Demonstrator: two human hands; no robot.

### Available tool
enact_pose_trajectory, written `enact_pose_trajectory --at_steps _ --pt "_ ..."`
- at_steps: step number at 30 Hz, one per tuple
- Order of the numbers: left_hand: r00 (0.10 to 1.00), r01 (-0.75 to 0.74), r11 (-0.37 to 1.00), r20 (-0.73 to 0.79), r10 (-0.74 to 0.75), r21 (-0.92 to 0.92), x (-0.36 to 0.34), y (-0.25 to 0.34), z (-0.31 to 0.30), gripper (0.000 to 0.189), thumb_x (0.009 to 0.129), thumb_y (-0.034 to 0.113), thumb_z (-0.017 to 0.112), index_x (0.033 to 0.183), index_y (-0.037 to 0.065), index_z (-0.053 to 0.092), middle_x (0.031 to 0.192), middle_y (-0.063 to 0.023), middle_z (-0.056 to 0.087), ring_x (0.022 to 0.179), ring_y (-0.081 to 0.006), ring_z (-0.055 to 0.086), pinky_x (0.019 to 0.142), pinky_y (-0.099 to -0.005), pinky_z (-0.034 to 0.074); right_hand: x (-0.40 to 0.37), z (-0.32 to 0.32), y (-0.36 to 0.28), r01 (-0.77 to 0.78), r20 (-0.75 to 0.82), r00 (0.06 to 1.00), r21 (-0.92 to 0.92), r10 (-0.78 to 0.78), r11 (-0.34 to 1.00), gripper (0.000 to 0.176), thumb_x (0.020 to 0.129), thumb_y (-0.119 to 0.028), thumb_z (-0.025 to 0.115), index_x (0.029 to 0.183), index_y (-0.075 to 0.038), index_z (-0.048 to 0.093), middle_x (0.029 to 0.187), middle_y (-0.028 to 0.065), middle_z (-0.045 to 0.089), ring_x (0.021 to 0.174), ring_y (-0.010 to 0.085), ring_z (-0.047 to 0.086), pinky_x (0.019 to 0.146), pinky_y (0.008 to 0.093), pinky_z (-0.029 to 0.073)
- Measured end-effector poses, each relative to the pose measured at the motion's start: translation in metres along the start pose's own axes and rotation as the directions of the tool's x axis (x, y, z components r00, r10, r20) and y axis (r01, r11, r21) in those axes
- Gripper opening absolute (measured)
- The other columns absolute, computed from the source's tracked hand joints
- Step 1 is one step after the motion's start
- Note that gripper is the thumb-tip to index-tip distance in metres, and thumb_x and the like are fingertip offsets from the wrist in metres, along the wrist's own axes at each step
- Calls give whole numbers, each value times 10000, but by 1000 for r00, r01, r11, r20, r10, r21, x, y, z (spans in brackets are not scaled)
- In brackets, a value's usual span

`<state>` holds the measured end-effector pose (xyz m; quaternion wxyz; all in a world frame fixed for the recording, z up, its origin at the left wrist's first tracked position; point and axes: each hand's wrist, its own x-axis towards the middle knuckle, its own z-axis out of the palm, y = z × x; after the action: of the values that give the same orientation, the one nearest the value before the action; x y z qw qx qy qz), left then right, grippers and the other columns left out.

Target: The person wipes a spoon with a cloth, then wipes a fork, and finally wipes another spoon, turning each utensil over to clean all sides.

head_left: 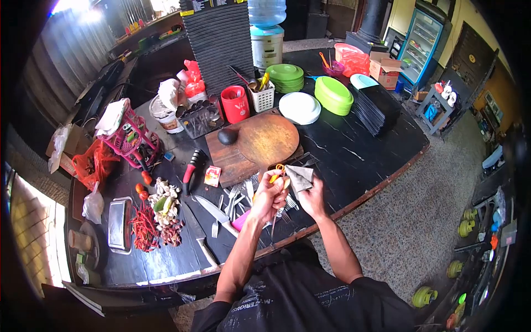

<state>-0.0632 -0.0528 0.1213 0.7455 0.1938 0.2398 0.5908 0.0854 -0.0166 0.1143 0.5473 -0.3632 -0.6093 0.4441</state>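
Observation:
My left hand (269, 197) is closed around an orange-handled tool (280, 167), which looks like scissors; its lower part is mostly hidden by the fingers. Beside it, my right hand (313, 195) grips a folded grey cloth (300, 177) close to the orange handle. Under and around my left hand, several forks and spoons (234, 201) lie on the black table (354, 149). A knife with a pale handle (216, 213) and a second knife (194, 228) rest to the left of them. Just beyond the hands is a wooden board (223, 158) with a round wooden board (269, 138) on it.
Red chillies (145, 228), garlic (164, 202) and a metal tray (120, 226) lie at the left. A red container (235, 104), white plates (299, 108), green plates (334, 96) and black trays (371, 110) stand behind. A pink basket (128, 136) is at the back left.

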Motion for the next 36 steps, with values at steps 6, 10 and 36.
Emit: enact_pose_trajectory --at_steps 6,10,36 --pt "869 -424 654 78 488 627 10 -11 -16 249 928 49 672 1081 94 481 844 -29 599 613 -63 535 475 -216 394 -9 0 4 -391 78 918 355 389 849 305 953 -207 651 1202 -30 650 1115 35 683 974 96 644 833 268 521" --pt "820 -351 364 96 565 863 2 -5 -6 170 901 74 716 1013 22 599 856 -26 633 657 -64 560 544 -225 443 -12 3 4 -532 140 818 554 558 641 302 940 -186 671 1201 -36 645 1091 25 675 955 99 649 829 266 518" --pt "973 150 882 -224 -51 448 -28 4 -26 114 1019 145 455 1047 81 545 662 34 439 453 -37 308 375 -195 229 -5 5 14 605 450 796 -565 -405 561 420 789 -80 633 1191 -165 719 1099 42 627 924 237 591 808 369 513"
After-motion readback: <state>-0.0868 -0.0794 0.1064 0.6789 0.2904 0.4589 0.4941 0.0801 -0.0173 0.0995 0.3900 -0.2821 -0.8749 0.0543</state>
